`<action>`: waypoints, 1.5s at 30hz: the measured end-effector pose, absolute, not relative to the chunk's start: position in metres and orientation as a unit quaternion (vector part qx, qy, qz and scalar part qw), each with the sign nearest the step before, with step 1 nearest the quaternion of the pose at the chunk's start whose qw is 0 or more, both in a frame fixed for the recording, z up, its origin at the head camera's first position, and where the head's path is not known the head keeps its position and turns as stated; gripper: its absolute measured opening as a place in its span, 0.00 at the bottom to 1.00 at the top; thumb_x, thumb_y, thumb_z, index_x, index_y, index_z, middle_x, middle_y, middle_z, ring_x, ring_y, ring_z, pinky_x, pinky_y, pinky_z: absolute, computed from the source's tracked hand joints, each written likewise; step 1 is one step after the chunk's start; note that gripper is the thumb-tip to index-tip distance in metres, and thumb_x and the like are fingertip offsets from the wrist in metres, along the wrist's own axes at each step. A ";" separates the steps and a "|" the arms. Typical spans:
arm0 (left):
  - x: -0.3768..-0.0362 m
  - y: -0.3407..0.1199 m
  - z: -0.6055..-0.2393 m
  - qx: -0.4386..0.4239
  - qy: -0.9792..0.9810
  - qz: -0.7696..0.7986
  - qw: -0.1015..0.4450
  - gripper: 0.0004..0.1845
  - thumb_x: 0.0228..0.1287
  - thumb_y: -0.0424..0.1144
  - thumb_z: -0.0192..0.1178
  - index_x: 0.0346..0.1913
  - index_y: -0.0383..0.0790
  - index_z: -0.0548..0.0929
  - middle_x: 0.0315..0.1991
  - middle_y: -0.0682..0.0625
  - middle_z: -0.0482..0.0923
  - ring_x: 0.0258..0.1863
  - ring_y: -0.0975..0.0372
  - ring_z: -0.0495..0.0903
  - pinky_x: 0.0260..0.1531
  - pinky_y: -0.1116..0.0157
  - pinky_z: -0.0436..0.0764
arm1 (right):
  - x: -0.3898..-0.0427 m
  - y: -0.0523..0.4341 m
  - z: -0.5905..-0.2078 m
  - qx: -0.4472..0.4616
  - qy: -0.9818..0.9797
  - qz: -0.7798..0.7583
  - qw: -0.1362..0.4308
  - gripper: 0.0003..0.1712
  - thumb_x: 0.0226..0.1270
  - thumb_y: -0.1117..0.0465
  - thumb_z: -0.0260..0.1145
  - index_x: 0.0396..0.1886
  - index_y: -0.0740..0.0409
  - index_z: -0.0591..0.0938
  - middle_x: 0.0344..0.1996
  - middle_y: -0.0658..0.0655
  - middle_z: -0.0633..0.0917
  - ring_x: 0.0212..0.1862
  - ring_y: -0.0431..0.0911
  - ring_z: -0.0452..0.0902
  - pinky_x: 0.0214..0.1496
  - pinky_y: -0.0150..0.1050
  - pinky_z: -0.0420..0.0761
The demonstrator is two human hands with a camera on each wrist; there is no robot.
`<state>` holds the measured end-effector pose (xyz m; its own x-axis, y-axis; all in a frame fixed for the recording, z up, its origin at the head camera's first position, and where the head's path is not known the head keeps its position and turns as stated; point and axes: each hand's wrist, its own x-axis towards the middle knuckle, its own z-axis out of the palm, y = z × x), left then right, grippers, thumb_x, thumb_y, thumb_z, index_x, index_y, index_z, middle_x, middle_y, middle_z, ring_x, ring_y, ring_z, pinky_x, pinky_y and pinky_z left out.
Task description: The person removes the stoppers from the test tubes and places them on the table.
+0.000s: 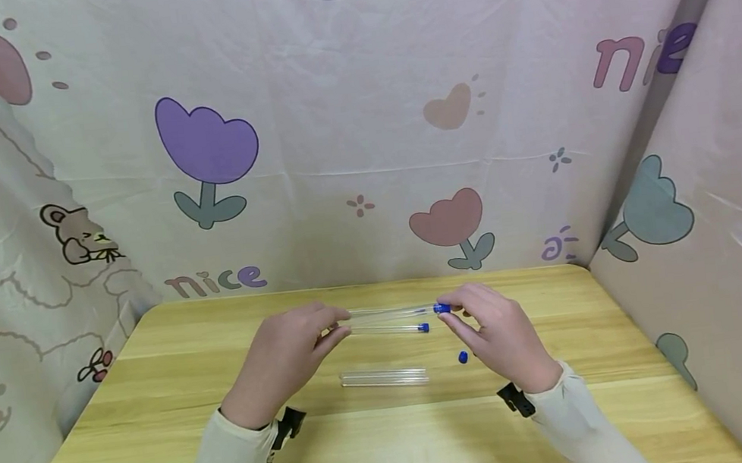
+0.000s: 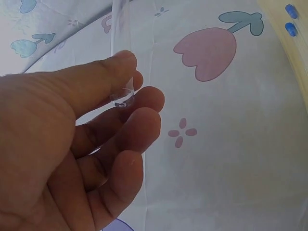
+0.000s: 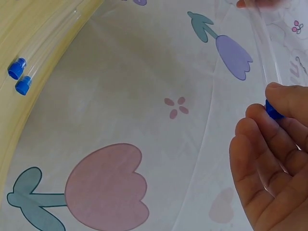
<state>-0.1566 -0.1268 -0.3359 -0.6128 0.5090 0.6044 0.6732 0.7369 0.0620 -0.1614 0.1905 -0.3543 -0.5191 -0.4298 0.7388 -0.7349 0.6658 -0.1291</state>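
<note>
Between both hands a clear test tube (image 1: 390, 315) is held level above the table. Its rounded end (image 2: 122, 100) is pinched by the thumb and fingers of my left hand (image 1: 298, 350). At the tube's other end, my right hand (image 1: 495, 324) pinches a blue cap (image 3: 273, 110) between thumb and fingertips. The cap sits at the mouth of the tube, partly covered by the fingers. Beyond the hands lie two capped tubes (image 1: 389, 329), side by side, their blue caps (image 3: 23, 85) pointing to the right.
Several uncapped clear tubes (image 1: 384, 378) lie together on the wooden table (image 1: 395, 442), nearer than the hands. One loose blue cap (image 1: 463, 357) lies beside the right hand. A patterned cloth (image 1: 330, 114) hangs behind the table and along its sides.
</note>
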 end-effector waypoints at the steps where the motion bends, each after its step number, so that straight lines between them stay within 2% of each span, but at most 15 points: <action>1: -0.157 -0.127 -0.336 -0.334 -0.886 -0.142 0.289 0.09 0.65 0.44 0.73 0.44 0.46 0.90 0.34 0.58 0.87 0.23 0.70 0.77 0.24 0.72 0.76 | -0.161 0.190 -0.354 0.346 -0.843 0.219 0.349 0.13 0.64 0.62 0.77 0.47 0.58 0.87 0.40 0.50 0.88 0.41 0.42 0.85 0.37 0.36 0.86; 12: -0.157 -0.126 -0.338 -0.336 -0.884 -0.138 0.295 0.09 0.65 0.44 0.73 0.44 0.45 0.91 0.37 0.55 0.90 0.26 0.68 0.84 0.26 0.70 0.81 | -0.160 0.190 -0.354 0.349 -0.836 0.236 0.351 0.15 0.60 0.66 0.78 0.47 0.59 0.87 0.39 0.51 0.88 0.38 0.43 0.84 0.33 0.34 0.82; 18: -0.156 -0.125 -0.337 -0.329 -0.892 -0.133 0.278 0.09 0.66 0.44 0.73 0.46 0.46 0.91 0.38 0.56 0.90 0.29 0.68 0.86 0.30 0.68 0.84 | -0.160 0.189 -0.356 0.340 -0.838 0.236 0.356 0.16 0.58 0.67 0.80 0.45 0.59 0.87 0.35 0.48 0.87 0.35 0.39 0.81 0.31 0.32 0.82; 27: -0.155 -0.125 -0.338 -0.332 -0.894 -0.140 0.265 0.05 0.68 0.41 0.71 0.43 0.47 0.89 0.32 0.61 0.86 0.23 0.72 0.78 0.30 0.69 0.82 | -0.160 0.187 -0.358 0.330 -0.845 0.246 0.342 0.14 0.59 0.68 0.79 0.44 0.59 0.87 0.30 0.45 0.82 0.31 0.35 0.74 0.30 0.30 0.79; 35: -0.153 -0.125 -0.336 -0.294 -0.918 -0.150 0.221 0.10 0.71 0.44 0.68 0.49 0.46 0.88 0.41 0.57 0.88 0.29 0.70 0.81 0.31 0.68 0.82 | -0.161 0.187 -0.359 0.340 -0.846 0.235 0.336 0.12 0.62 0.65 0.78 0.44 0.57 0.86 0.32 0.45 0.83 0.33 0.35 0.74 0.33 0.30 0.81; 39: -0.153 -0.126 -0.336 -0.281 -0.922 -0.161 0.211 0.12 0.68 0.45 0.71 0.50 0.46 0.85 0.36 0.59 0.86 0.27 0.71 0.80 0.28 0.70 0.79 | -0.161 0.186 -0.360 0.345 -0.845 0.233 0.335 0.12 0.61 0.65 0.78 0.43 0.56 0.86 0.33 0.44 0.83 0.33 0.34 0.75 0.33 0.30 0.81; 45: -0.153 -0.128 -0.336 -0.290 -0.915 -0.174 0.219 0.09 0.67 0.42 0.72 0.45 0.48 0.84 0.32 0.61 0.83 0.24 0.73 0.73 0.27 0.72 0.76 | -0.162 0.186 -0.360 0.363 -0.839 0.234 0.332 0.12 0.62 0.65 0.78 0.43 0.56 0.85 0.34 0.45 0.84 0.30 0.37 0.75 0.31 0.32 0.81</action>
